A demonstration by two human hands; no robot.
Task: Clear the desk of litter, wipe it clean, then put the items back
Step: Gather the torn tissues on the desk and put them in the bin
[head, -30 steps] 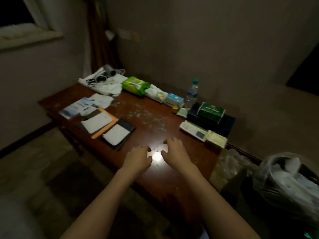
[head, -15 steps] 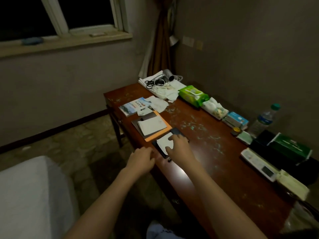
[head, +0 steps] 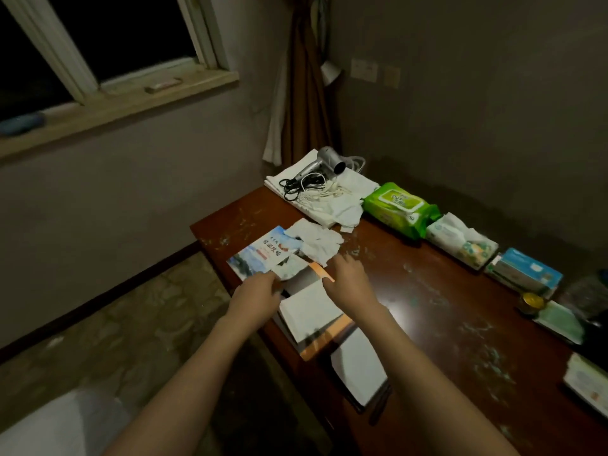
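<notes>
Both our hands have shifted in the last second from the bare middle of the dark red wooden desk [head: 427, 301] to its left end. Our left hand [head: 260, 292] now touches the colourful printed brochure [head: 263, 255], fingers curled at its edge, though we cannot tell whether they pinch it. Our right hand [head: 348, 279] reaches with loosely spread fingers, holding nothing, just short of the crumpled white tissue [head: 316, 240] lying on that brochure. We judge litter-clearing is starting here. White smears still speckle the wood. Around us sit a white notepad on an orange folder [head: 312, 312], a green wet-wipe pack [head: 399, 205] and a silver hairdryer [head: 324, 161], all of which must move before wiping.
</notes>
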